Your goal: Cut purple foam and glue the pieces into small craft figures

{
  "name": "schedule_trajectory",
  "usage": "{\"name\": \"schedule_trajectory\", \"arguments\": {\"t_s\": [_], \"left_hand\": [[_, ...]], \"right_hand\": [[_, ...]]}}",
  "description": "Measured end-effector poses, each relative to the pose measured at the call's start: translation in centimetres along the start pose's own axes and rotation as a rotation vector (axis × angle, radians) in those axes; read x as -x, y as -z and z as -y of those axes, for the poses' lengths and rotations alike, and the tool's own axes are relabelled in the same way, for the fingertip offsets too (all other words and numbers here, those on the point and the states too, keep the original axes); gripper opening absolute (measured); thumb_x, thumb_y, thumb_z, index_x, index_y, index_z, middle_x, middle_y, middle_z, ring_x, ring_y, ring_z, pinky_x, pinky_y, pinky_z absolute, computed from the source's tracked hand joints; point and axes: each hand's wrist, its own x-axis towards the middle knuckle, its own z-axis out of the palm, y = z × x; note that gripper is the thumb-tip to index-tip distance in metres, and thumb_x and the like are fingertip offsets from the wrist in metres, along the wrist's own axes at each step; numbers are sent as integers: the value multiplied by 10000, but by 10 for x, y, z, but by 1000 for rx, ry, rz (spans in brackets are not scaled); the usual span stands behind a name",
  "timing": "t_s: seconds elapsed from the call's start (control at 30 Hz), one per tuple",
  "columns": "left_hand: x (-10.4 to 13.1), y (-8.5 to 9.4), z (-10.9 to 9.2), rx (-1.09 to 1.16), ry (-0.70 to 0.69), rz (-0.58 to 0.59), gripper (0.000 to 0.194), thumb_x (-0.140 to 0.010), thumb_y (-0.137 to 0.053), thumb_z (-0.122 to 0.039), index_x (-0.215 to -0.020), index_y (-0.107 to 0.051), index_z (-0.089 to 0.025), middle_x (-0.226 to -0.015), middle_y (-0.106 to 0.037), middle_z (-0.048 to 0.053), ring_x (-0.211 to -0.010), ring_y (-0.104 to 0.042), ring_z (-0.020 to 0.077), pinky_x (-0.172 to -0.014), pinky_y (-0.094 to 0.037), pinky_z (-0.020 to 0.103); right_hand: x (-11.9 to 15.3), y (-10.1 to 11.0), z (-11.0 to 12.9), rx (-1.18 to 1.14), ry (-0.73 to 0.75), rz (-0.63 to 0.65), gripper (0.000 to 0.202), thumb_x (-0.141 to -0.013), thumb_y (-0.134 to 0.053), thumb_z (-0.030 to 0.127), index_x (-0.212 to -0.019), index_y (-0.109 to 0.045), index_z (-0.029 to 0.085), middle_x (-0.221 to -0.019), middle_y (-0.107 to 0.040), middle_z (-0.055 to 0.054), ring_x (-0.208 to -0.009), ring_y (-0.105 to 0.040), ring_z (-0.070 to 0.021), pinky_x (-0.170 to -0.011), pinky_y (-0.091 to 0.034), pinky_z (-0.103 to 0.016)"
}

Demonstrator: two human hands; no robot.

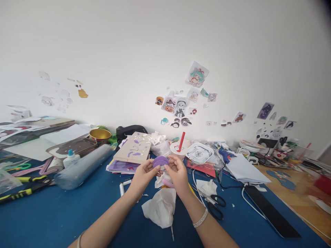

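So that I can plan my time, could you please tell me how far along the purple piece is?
Purple patches already mark the board. The left hand and right hand hold the round purple piece, which has yet to be set down. Whether other work is left, I cannot tell.

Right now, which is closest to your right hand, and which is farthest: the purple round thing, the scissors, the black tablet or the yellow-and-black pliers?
1. Purple round thing: held, touching the right hand.
2. Scissors: just to its right.
3. Black tablet: farther right.
4. Yellow-and-black pliers: far left.
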Motion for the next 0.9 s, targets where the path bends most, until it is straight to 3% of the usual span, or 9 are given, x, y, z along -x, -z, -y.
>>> {"name": "schedule_trajectory", "arguments": {"t_s": [0.27, 0.47, 0.6, 0.9], "left_hand": [[-1, 4, -6, -130, -64, -60, 288, -629, -683, -369, -791, -593, -147, -691, -641, -4, -580, -581, 130, -618, -501, 270], [2, 0, -8, -137, -43, -46, 314, -655, -663, -375, -857, -587, -147, -779, -648, 20, -597, -569, 130, -618, -489, 273], [2, 1, -2, -74, -19, -29, 317, -671, -663, -384, -857, -592, -137, -723, -631, 11, -579, -558, 124, -619, -476, 267], [3, 1, -4, -100, -41, -60, 310, -664, -665, -418, -803, -630, -143, -715, -614, -1, -580, -524, 119, -592, -446, 247]], "right_hand": [[1, 2, 1, -2, -1, 121, 256, -694, -616, 286, -927, -605, 178, -874, -622, -44, -785, -570, -165, -718, -481, -291], [3, 2, 6, 67, -80, 119, 187, -695, -603, 312, -813, -630, 169, -731, -621, -24, -719, -574, -175, -652, -468, -282], [5, -1, 6, -5, -119, 78, 199, -695, -603, 322, -817, -613, 164, -749, -623, -28, -725, -579, -176, -658, -465, -280], [8, -6, 6, -135, -207, 128, 203, -658, -635, 302, -810, -615, 168, -721, -632, -9, -681, -580, -149, -640, -451, -261]]}}
